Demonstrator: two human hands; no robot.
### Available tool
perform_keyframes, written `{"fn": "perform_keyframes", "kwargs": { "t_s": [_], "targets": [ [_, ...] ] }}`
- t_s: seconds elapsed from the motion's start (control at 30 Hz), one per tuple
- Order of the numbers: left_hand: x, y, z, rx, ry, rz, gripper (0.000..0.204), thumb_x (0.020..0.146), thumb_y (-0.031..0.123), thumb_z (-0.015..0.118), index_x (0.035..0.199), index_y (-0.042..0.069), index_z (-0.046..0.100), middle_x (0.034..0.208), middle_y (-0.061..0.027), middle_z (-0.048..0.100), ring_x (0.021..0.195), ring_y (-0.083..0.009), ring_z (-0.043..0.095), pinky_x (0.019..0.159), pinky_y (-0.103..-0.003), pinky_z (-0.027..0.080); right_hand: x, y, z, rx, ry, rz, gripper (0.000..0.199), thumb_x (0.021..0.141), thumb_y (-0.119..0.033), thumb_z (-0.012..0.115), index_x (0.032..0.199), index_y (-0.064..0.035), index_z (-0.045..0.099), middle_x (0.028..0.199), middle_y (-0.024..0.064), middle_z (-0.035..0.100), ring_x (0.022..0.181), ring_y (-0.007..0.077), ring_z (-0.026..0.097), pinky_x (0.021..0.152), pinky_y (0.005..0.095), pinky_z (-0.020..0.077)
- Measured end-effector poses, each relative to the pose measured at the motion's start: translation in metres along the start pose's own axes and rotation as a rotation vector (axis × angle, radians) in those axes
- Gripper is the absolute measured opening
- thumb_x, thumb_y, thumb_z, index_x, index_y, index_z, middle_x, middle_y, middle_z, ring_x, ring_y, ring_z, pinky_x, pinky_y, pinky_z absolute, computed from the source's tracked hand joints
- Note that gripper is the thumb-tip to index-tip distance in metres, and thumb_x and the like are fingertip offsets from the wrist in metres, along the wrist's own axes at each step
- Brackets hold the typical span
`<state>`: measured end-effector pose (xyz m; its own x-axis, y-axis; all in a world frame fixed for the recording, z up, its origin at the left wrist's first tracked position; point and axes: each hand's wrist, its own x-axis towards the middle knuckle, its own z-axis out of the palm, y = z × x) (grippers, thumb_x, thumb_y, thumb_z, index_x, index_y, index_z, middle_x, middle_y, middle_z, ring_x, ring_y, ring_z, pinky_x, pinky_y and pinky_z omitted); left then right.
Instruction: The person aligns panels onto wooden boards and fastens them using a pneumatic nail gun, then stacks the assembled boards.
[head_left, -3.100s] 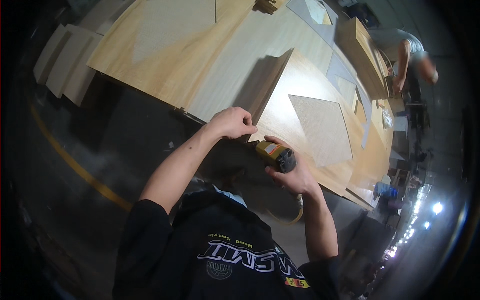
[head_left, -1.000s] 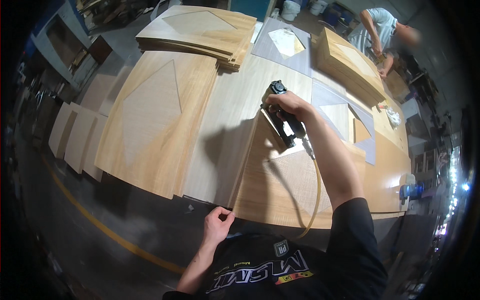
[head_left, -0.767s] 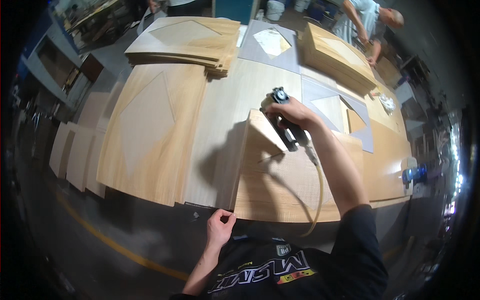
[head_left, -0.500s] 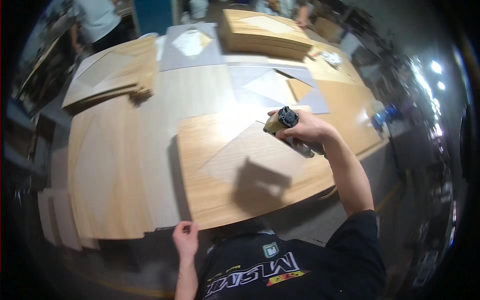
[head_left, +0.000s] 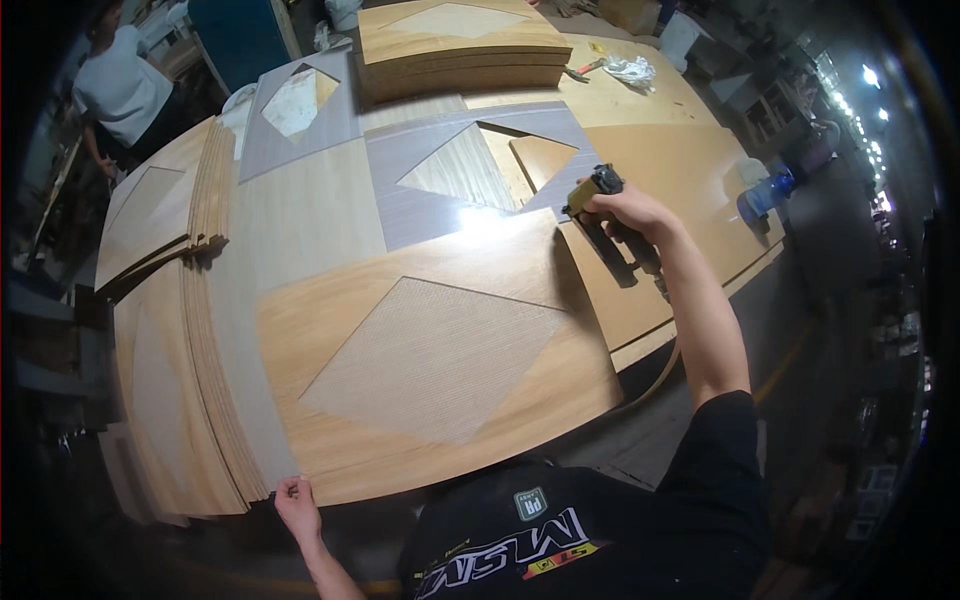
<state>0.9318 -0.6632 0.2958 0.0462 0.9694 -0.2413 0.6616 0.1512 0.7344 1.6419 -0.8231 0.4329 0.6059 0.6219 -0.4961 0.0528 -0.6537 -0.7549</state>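
The nail gun [head_left: 583,196] moved right, the panel [head_left: 440,360] between the hands [head_left: 298,506] [head_left: 637,212].

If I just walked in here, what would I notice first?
Probably the big pale diamond on the wooden board right in front of the person. Your eye might then jump to the yellow-and-black tool in the right hand, beyond the board's far right corner, with the left hand down at its near left corner. At the back, a thick stack shows another diamond on top.
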Motion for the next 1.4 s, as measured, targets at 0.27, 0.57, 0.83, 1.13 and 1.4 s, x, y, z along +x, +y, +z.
{"fn": "perform_keyframes", "kwargs": {
  "t_s": [0.27, 0.57, 0.83, 1.13, 1.4],
  "targets": [
    [-0.008, 0.007, 0.008, 0.013, 0.042, -0.078, 0.017, 0.096, 0.015, 0.069, 0.088, 0.001, 0.062, 0.077, 0.0024, 0.055, 0.07, -0.0073, 0.047, 0.065, -0.025, 0.042, 0.024, -0.016, 0.009, -0.091, -0.062, 0.036, 0.032, 0.087, -0.024, 0.069, 0.114, -0.0062, 0.071, 0.094, 0.0048, 0.073, 0.065, 0.0121, 0.062, 0.06, 0.0271, 0.0521],
    [-0.006, -0.003, 0.007, 0.013, 0.113, -0.02, 0.02, 0.095, 0.016, 0.07, 0.088, -0.001, 0.063, 0.077, 0.0009, 0.055, 0.073, -0.009, 0.047, 0.067, -0.027, 0.042, 0.032, -0.014, 0.003, -0.111, -0.125, 0.015, 0.028, 0.086, -0.028, 0.07, 0.103, -0.0048, 0.072, 0.09, 0.0052, 0.073, 0.061, 0.0128, 0.062, 0.059, 0.0286, 0.0525],
    [-0.006, 0.015, 0.01, 0.135, 0.09, -0.054, 0.02, 0.095, 0.015, 0.069, 0.094, -0.004, 0.063, 0.081, -0.0021, 0.059, 0.075, -0.0112, 0.05, 0.07, -0.027, 0.045, 0.04, 0.015, 0.001, -0.07, 0.026, -0.154, 0.03, 0.081, -0.028, 0.073, 0.102, -0.0063, 0.07, 0.081, 0.0047, 0.068, 0.064, 0.0137, 0.063, 0.058, 0.0298, 0.0522],
    [-0.009, 0.033, 0.021, -0.048, 0.029, -0.054, 0.022, 0.1, 0.008, 0.06, 0.115, -0.007, 0.061, 0.108, -0.0149, 0.071, 0.102, -0.0193, 0.068, 0.089, -0.032, 0.053, 0.073, 0.199, 0.038, -0.558, 0.467, -0.05, 0.094, 0.079, -0.026, 0.075, 0.158, -0.0071, 0.029, 0.15, 0.0349, 0.04, 0.142, 0.0477, 0.038, 0.119, 0.0491, 0.0332],
    [-0.016, 0.042, 0.02, 0.162, 0.175, -0.058, 0.021, 0.094, 0.018, 0.069, 0.103, -0.001, 0.069, 0.093, -0.0179, 0.075, 0.088, -0.0266, 0.074, 0.08, -0.037, 0.057, -0.066, 0.218, 0.109, 0.119, 0.363, -0.172, 0.043, 0.099, -0.02, 0.066, 0.136, 0.0004, 0.06, 0.125, 0.0157, 0.065, 0.114, 0.0233, 0.062, 0.099, 0.0352, 0.0487]
  ]
}}
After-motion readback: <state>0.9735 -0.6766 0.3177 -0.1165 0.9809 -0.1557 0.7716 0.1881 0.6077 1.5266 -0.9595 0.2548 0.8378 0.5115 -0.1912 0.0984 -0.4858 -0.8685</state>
